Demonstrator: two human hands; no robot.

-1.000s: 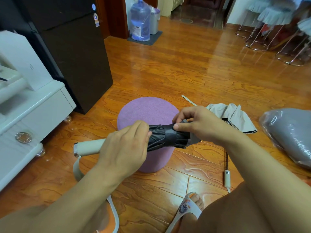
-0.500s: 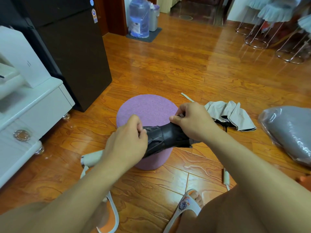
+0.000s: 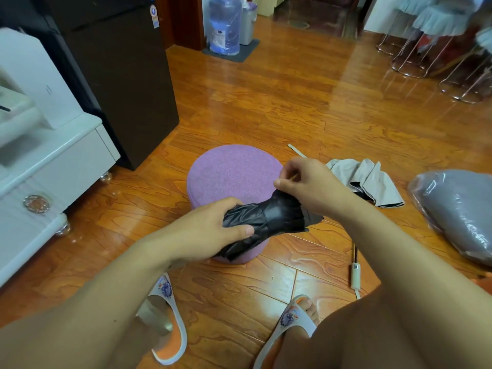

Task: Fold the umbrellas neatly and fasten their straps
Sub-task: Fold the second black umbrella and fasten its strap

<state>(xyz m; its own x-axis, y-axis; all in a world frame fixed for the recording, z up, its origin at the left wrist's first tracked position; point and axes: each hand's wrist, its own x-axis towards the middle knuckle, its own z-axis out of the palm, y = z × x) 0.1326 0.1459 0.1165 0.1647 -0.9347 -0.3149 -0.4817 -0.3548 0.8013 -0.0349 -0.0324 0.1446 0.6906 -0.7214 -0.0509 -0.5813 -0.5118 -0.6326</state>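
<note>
A folded black umbrella (image 3: 269,219) is held above the front edge of a purple round stool (image 3: 229,174), its tip end tilted up to the right. My left hand (image 3: 210,230) grips its lower canopy; the handle is hidden under my forearm. My right hand (image 3: 306,182) pinches something thin, perhaps the strap, at the upper end of the canopy. A second umbrella with a beige canopy (image 3: 370,185) lies unfolded on the floor to the right, its shaft and pale handle (image 3: 355,275) pointing toward me.
A white cabinet (image 3: 53,166) and a black fridge (image 3: 117,75) stand at the left. A grey cushion in plastic wrap (image 3: 458,211) lies at the right. My feet in slippers (image 3: 165,315) rest on the wooden floor. A water bottle (image 3: 223,25) and stools stand far back.
The umbrella has tilted, tip end up to the right, handle now hidden under my left arm. My right hand has lifted from the canopy band to pinch at its upper end.
</note>
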